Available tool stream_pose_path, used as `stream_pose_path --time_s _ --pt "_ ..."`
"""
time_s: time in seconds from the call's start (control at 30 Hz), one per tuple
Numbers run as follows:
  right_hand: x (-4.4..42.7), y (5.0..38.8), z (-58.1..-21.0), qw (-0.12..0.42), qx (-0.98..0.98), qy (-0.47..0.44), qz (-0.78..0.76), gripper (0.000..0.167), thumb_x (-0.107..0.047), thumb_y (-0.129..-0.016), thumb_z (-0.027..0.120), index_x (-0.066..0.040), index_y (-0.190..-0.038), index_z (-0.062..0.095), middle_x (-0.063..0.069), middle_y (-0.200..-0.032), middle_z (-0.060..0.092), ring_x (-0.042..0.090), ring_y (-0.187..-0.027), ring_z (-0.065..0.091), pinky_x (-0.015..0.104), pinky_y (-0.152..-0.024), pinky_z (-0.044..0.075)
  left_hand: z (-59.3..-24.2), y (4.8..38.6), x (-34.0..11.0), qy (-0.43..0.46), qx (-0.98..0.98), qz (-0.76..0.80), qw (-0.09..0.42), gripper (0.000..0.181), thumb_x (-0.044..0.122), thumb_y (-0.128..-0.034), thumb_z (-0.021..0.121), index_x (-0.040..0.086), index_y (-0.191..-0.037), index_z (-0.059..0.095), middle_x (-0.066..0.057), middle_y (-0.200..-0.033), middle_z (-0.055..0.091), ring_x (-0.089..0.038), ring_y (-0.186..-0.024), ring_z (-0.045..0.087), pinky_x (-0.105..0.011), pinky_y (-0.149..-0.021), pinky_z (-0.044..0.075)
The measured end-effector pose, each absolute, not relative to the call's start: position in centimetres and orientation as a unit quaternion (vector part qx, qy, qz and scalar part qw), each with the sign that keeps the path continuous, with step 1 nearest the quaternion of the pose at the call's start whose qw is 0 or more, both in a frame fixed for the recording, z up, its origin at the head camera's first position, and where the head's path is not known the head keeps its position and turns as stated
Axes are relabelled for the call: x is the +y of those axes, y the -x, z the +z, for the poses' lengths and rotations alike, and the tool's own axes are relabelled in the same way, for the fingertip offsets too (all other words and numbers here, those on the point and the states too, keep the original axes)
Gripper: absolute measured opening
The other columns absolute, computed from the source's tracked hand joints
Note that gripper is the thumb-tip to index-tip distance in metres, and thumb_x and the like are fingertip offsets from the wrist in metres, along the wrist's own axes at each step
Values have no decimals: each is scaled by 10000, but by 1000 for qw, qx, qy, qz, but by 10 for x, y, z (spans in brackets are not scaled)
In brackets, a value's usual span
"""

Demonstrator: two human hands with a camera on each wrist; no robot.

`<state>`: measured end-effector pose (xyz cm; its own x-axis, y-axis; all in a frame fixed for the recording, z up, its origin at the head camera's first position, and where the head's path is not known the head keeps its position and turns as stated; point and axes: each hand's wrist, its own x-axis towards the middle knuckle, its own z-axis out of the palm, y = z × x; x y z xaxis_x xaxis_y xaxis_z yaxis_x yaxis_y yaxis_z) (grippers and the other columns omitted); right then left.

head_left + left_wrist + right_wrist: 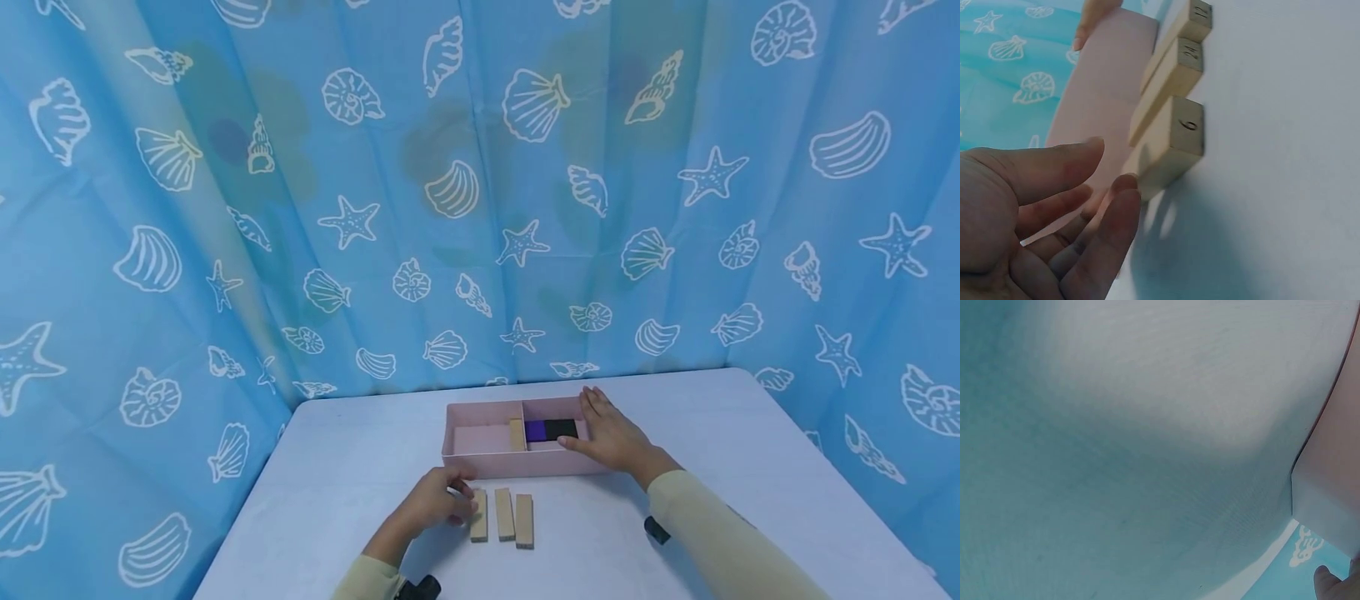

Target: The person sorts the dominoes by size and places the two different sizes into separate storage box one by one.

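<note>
My left hand [438, 500] is at the leftmost of three wooden blocks on the table. In the left wrist view this block [1169, 140] bears a 6 on its end; the fingertips are right by its side, the thumb standing apart. Beside it lie the block marked 24 [1175, 81] and the one marked 12 [1188, 31]. My right hand [618, 437] rests across the right end of a pink box [517, 467], fingers extended toward the far wall and thumb over the near rim. The right wrist view catches only a fingertip [1325, 581] of it.
A divider [524, 425] splits the box in two. A wooden block [517, 435] is against it in the left compartment; a purple block [536, 431] and a black block [561, 429] lie in the right one. Behind the white table [360, 450] hangs a shell-patterned curtain [480, 208].
</note>
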<state>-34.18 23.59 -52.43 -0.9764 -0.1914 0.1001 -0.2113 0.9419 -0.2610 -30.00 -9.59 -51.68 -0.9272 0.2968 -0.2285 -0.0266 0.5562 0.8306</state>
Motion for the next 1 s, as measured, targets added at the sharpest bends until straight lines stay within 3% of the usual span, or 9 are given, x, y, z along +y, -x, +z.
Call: stream_pose_path --time_s 0.5,0.77,1.0 --pt "237 341 -524 38 -984 -99 142 1131 -814 -825 390 40 -1529 156 207 -1597 121 376 -1463 48 545 -1141 157 -524 296 -92 -71 896 396 187 630 118 -674 878 45 -1241 612 -33 -880 588 -198 -717 601 -346 -636 546" --pt "235 341 -524 35 -984 -98 142 1114 -796 -836 400 39 -1530 152 202 -1600 110 376 -1463 48 545 -1141 153 -526 297 -91 -75 917 347 181 581 191 -658 896 61 -1168 648 -28 -926 608 -196 -774 586 -440 -775 527" --pt "236 341 -524 37 -985 -100 135 1148 -840 -815 343 39 -1530 152 202 -1598 119 376 -1462 61 536 -1142 165 -525 295 -89 -78 915 356 172 540 161 -655 896 98 -1113 617 -29 -968 610 -212 -835 575 -471 -817 513"
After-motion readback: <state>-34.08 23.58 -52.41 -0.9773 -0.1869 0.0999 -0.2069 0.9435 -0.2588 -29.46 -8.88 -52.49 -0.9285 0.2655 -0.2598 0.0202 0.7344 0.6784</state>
